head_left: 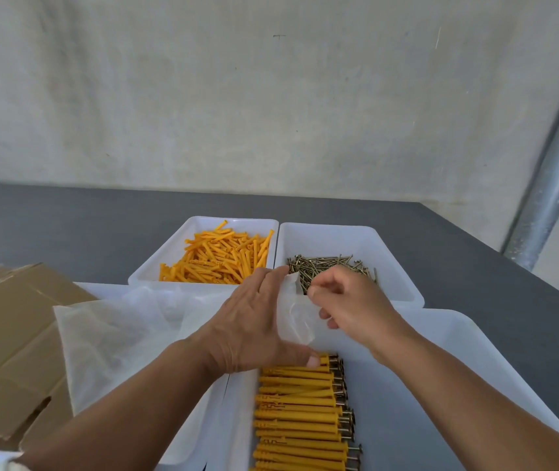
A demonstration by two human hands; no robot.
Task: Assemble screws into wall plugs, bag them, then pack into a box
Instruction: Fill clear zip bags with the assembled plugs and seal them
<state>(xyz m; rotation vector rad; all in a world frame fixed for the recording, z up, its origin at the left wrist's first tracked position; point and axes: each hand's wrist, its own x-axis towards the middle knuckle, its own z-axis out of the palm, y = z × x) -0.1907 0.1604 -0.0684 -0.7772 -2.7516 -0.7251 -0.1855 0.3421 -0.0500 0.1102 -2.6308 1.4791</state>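
Soft, even daylight fills the frame, bright on the pale wall and nearly washing out the white trays. Shadows are faint and diffuse, without hard edges. The clear bag carries a mild sheen. Wide-angle distortion bows the metal pole and the table edge; the bottom of the frame looks slightly smeared.

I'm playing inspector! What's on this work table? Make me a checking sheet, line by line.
Surface: dark grey table with white trays.
Job's things: loose orange plugs; screws; assembled plugs in a row; clear bag; bag stack; flat cardboard.
Clutter: nothing seen.
Grips: left hand straight-fingered against the clear bag; right hand pinches its top edge.
Cables: nothing seen.
Surroundings: pale wall, metal pipe.
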